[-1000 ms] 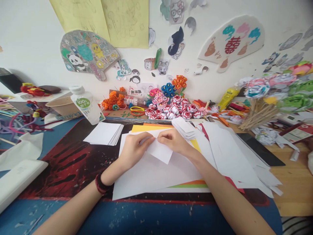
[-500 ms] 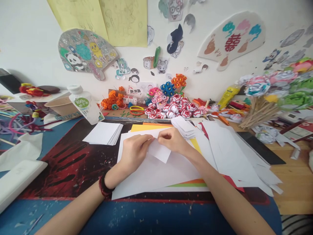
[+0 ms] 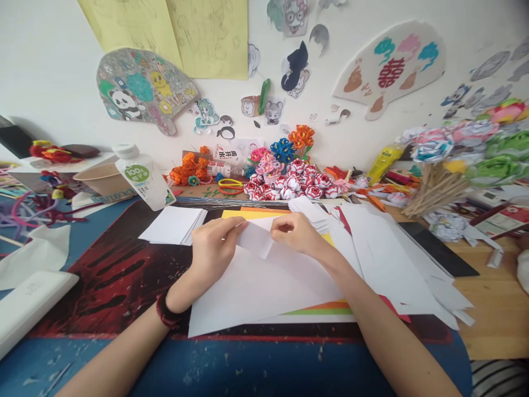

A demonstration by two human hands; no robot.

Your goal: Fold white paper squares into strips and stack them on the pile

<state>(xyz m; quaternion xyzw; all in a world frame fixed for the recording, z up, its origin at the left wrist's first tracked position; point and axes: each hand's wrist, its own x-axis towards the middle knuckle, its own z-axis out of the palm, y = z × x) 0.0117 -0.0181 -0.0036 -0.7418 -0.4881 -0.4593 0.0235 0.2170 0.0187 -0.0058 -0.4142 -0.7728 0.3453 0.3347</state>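
Observation:
Between my two hands, a small white piece of paper point(image 3: 255, 240) is held up over larger white sheets point(image 3: 260, 292). My left hand point(image 3: 215, 242) is closed, thumb and fingers pinching the paper's upper left edge. At its right edge, my right hand point(image 3: 298, 232) is also closed in a pinch on the paper. A stack of small white papers point(image 3: 171, 225) lies to the left of my hands. Just behind my right hand sits another little white stack point(image 3: 308, 209). Yellow, orange and green sheets show under the white ones.
Paper flowers point(image 3: 289, 184) crowd the table's back edge. A white bottle point(image 3: 142, 176) and brown bowl point(image 3: 103, 179) stand at back left. To the right lie loose white sheets point(image 3: 388, 259), a black flat object point(image 3: 438, 251) and a flower bunch point(image 3: 433, 182). A white case point(image 3: 37, 309) is at left.
My left hand has moved left and slightly up, away from the right hand. The small paper has shifted left with it, and more of it shows between my fingers.

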